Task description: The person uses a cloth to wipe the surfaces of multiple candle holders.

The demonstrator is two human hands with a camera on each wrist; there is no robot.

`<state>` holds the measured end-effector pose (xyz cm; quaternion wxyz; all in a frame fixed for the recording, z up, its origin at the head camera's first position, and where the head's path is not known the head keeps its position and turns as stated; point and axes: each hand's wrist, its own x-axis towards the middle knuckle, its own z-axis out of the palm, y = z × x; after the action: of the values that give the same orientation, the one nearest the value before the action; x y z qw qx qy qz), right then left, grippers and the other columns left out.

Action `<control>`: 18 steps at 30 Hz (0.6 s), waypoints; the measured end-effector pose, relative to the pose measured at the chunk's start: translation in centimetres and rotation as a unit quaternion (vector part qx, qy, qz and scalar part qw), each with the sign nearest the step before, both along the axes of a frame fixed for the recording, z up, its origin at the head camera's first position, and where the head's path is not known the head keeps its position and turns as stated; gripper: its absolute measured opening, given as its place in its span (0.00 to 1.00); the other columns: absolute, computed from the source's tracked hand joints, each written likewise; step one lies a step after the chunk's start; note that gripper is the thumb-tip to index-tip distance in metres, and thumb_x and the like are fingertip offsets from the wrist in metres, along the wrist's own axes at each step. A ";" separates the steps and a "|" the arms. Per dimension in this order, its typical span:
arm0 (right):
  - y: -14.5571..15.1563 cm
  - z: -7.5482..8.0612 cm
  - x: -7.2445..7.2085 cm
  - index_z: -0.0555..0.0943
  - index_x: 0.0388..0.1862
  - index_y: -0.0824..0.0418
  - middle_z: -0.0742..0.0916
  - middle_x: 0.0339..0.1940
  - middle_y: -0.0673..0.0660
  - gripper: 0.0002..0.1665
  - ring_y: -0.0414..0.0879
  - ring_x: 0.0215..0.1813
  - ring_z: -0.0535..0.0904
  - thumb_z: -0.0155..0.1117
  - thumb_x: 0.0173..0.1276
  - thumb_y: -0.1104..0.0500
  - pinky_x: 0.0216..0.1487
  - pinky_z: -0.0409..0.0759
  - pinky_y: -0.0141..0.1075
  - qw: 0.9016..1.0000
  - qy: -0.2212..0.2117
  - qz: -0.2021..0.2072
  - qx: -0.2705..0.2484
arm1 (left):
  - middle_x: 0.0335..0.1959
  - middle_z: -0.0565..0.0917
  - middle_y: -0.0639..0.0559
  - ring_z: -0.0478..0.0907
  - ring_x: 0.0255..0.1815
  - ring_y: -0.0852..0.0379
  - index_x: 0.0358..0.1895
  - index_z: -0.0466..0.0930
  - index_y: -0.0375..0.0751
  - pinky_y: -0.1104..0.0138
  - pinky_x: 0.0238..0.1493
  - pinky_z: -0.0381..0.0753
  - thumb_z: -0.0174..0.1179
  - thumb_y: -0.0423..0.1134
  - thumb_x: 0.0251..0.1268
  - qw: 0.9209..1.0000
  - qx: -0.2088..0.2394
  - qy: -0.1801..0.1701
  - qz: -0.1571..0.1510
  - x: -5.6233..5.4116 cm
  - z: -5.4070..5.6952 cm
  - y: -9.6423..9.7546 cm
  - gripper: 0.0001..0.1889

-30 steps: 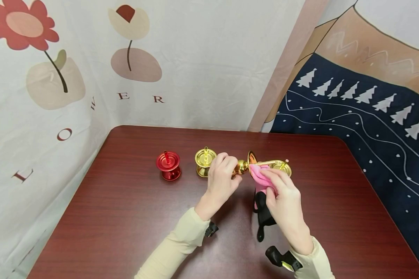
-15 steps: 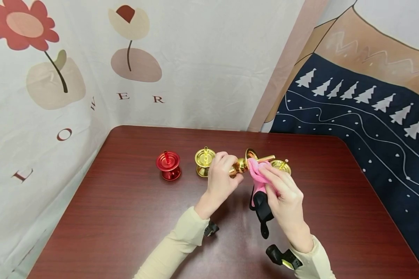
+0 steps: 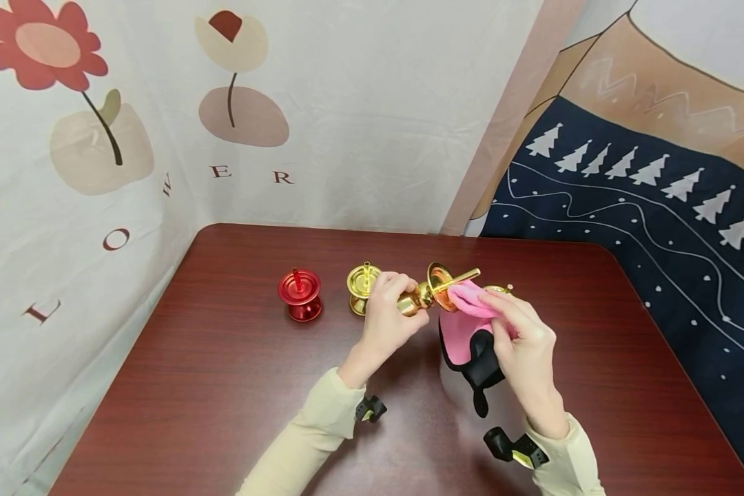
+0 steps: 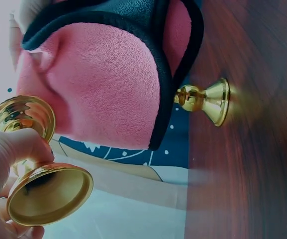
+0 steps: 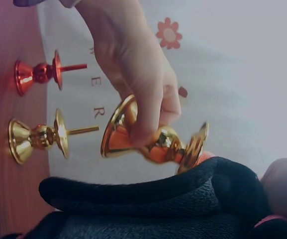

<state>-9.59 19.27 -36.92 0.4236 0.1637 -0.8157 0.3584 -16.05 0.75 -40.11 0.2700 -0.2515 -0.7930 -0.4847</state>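
My left hand (image 3: 387,313) grips a gold candlestick (image 3: 415,302) by its stem, tilted above the table, with its dish and spike toward the right. A pink and black fleece cloth (image 3: 461,336) hangs from my right hand (image 3: 529,348), which pinches its folded upper edge between thumb and fingers. The cloth's pink fold lies right at the candlestick's dish, beside the spike. From the left wrist, the hollow base of the candlestick (image 4: 51,196) faces the camera. In the right wrist view the cloth's black side (image 5: 148,199) covers part of the dish end.
On the brown table (image 3: 223,386) stand a red candlestick (image 3: 299,288) at left and a gold candlestick (image 3: 361,286) just behind my left hand. Another gold candlestick (image 4: 198,99) stands at right, mostly hidden in the head view by cloth and hand. Printed curtains (image 3: 359,138) hang behind.
The held candlestick's spike has swung to point up and right. My right hand has moved slightly right and down, and the cloth now hangs more spread out, its fold below the spike.
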 end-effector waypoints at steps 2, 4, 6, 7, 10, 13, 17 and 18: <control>0.2 -0.1 -0.2 0.86 0.40 0.66 0.86 0.41 0.63 0.24 0.46 0.47 0.81 0.60 0.48 0.84 0.51 0.71 0.21 1.000 -0.005 -0.015 -0.022 | 0.28 0.76 0.48 0.71 0.40 0.51 0.27 0.73 0.38 0.61 0.39 0.72 0.68 0.29 0.28 1.000 0.016 -0.013 -0.017 0.0 0.0 -0.1 0.16; 0.3 -0.1 -0.4 0.85 0.40 0.66 0.86 0.41 0.63 0.23 0.40 0.50 0.80 0.62 0.48 0.83 0.54 0.71 0.22 0.999 -0.009 -0.024 -0.038 | 0.29 0.77 0.49 0.71 0.40 0.51 0.26 0.72 0.38 0.63 0.38 0.72 0.69 0.28 0.27 0.999 0.027 -0.023 -0.036 0.0 0.0 -0.1 0.16; 0.4 -0.1 -0.5 0.85 0.41 0.66 0.86 0.41 0.63 0.22 0.38 0.51 0.80 0.63 0.48 0.83 0.56 0.70 0.26 0.999 -0.011 -0.023 -0.046 | 0.29 0.78 0.50 0.72 0.40 0.52 0.26 0.73 0.39 0.64 0.37 0.72 0.69 0.28 0.27 0.998 0.026 -0.032 -0.054 0.0 0.1 -0.2 0.16; 0.3 -0.1 -0.6 0.85 0.41 0.66 0.86 0.41 0.63 0.22 0.38 0.51 0.80 0.64 0.48 0.82 0.57 0.70 0.28 0.999 -0.013 -0.019 -0.047 | 0.29 0.78 0.50 0.72 0.40 0.52 0.26 0.73 0.39 0.65 0.36 0.72 0.70 0.28 0.28 0.997 0.021 -0.036 -0.063 0.0 0.2 -0.3 0.16; 0.2 0.0 -0.8 0.85 0.42 0.67 0.86 0.42 0.63 0.22 0.44 0.49 0.80 0.63 0.49 0.82 0.59 0.70 0.32 0.999 -0.020 -0.003 -0.044 | 0.29 0.79 0.51 0.72 0.39 0.53 0.27 0.75 0.40 0.66 0.36 0.72 0.71 0.29 0.30 0.995 0.012 -0.050 -0.085 0.2 0.5 -0.3 0.16; -0.1 0.1 -0.9 0.85 0.42 0.67 0.86 0.43 0.62 0.22 0.46 0.47 0.80 0.62 0.49 0.83 0.58 0.71 0.31 0.999 -0.028 0.012 -0.037 | 0.30 0.80 0.50 0.72 0.40 0.53 0.27 0.76 0.39 0.66 0.37 0.73 0.72 0.29 0.31 0.994 0.016 -0.056 -0.092 0.3 0.7 -0.3 0.16; -0.4 0.1 -0.4 0.84 0.43 0.67 0.85 0.43 0.62 0.24 0.48 0.48 0.79 0.61 0.49 0.84 0.53 0.71 0.23 0.999 -0.042 0.021 -0.020 | 0.32 0.79 0.48 0.71 0.42 0.52 0.28 0.75 0.38 0.65 0.38 0.74 0.72 0.29 0.32 0.995 0.033 -0.050 -0.080 0.3 0.6 0.0 0.16; -0.5 0.1 -0.2 0.84 0.43 0.67 0.85 0.44 0.62 0.24 0.49 0.49 0.79 0.61 0.49 0.84 0.52 0.71 0.22 0.998 -0.049 0.023 -0.014 | 0.32 0.79 0.48 0.71 0.42 0.52 0.28 0.75 0.37 0.65 0.38 0.74 0.72 0.28 0.32 0.995 0.037 -0.048 -0.076 0.3 0.6 0.0 0.16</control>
<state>-9.78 18.80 -36.77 0.3775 0.1583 -0.8262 0.3870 -15.70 0.77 -39.49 0.2032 -0.2775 -0.7653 -0.5441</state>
